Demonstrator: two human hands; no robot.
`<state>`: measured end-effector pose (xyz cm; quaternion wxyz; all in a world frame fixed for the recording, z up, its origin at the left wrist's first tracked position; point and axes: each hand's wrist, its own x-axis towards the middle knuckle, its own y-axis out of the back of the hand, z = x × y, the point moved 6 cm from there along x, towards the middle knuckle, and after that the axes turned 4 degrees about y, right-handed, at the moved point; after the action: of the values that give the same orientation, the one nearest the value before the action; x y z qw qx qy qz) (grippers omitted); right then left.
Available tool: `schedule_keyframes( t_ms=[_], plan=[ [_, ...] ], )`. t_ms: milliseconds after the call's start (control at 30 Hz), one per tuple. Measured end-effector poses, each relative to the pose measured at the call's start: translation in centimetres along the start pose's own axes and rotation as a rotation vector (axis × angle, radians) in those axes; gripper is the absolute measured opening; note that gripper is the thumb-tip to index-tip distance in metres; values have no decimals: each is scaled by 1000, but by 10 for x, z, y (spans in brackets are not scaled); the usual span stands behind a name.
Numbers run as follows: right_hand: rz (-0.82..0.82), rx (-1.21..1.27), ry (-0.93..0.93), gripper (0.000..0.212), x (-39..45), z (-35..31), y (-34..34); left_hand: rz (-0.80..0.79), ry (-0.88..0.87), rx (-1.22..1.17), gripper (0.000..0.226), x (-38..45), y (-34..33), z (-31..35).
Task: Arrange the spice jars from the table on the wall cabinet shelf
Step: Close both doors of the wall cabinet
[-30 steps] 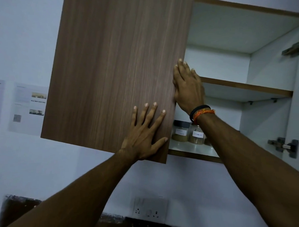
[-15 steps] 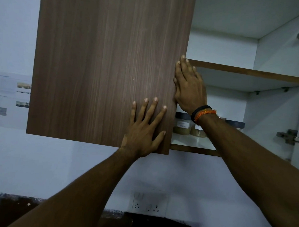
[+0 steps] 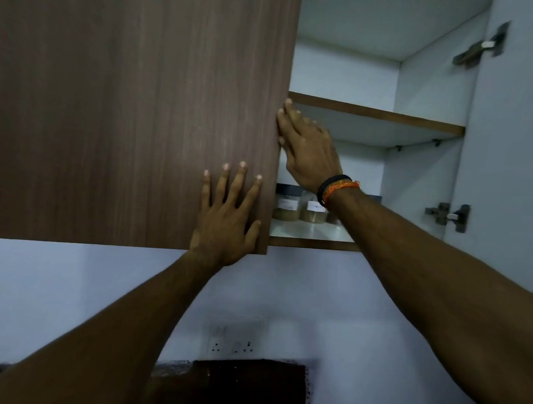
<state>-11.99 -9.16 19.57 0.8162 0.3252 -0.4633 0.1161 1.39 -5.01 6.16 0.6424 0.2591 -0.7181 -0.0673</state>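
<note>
- Wall cabinet (image 3: 429,86): wooden door (image 3: 135,110) under both hands.
- Left hand (image 3: 228,218): flat, fingers spread on door face.
- Right hand (image 3: 310,151): fingers straight along door edge.
- Spice jars (image 3: 298,206): on shelf beneath right wrist.

Brown wood-grain cabinet door (image 3: 135,110) against a white cabinet interior (image 3: 429,86).
Black and orange wristbands (image 3: 336,189); clear spice jars (image 3: 300,206), dark lids, white labels, tan contents.
</note>
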Motion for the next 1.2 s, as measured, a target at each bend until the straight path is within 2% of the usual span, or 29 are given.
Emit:
schedule_keyframes(
  t_ms=[167,400,733,1033,1200],
  plan=[
    [-79,-68,-76,52,-50,31,24,-67,8,-133,91,-18,1,30],
    [-148,-204,-220,47,-117,92,79,-132,-67,-323,84,-22,13,108],
    [-133,-487,-357,44,-200,177,204,-153,-360,-845,72,-7,73,299],
    [-130,-637,-364,46,-236,215,290,-80,-577,-1076,75,-13,160,453],
    [-99,-725,-383,46,-253,235,328,-61,-571,-1158,77,-13,202,509]
  ],
)
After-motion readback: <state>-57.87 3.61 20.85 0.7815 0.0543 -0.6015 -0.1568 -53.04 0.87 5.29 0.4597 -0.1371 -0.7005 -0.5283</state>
